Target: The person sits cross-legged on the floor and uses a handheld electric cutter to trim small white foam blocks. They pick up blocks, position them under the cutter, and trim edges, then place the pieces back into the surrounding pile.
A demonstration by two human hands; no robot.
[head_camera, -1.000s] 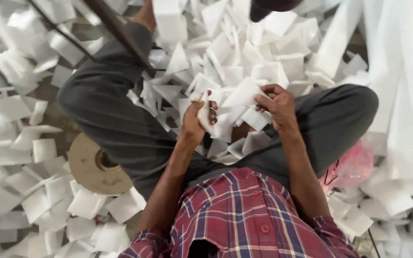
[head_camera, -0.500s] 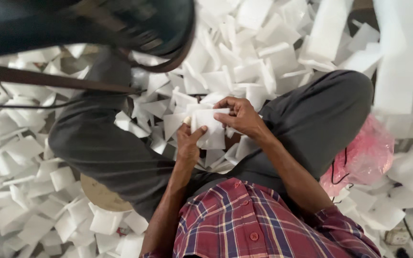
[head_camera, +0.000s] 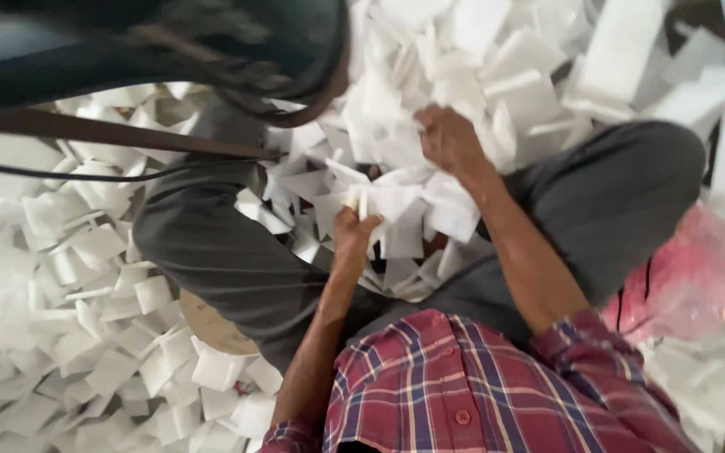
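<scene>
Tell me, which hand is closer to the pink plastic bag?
The right hand. It reaches into the white foam pieces on the side of the pink plastic bag, though well apart from it. The left hand is farther, holding pieces over the lap.

Pink plastic bag (crumpled) beside knee

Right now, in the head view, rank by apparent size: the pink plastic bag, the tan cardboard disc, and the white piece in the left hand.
1. pink plastic bag
2. tan cardboard disc, partly hidden by the leg
3. white piece in the left hand, though it sits nearer the camera
</scene>
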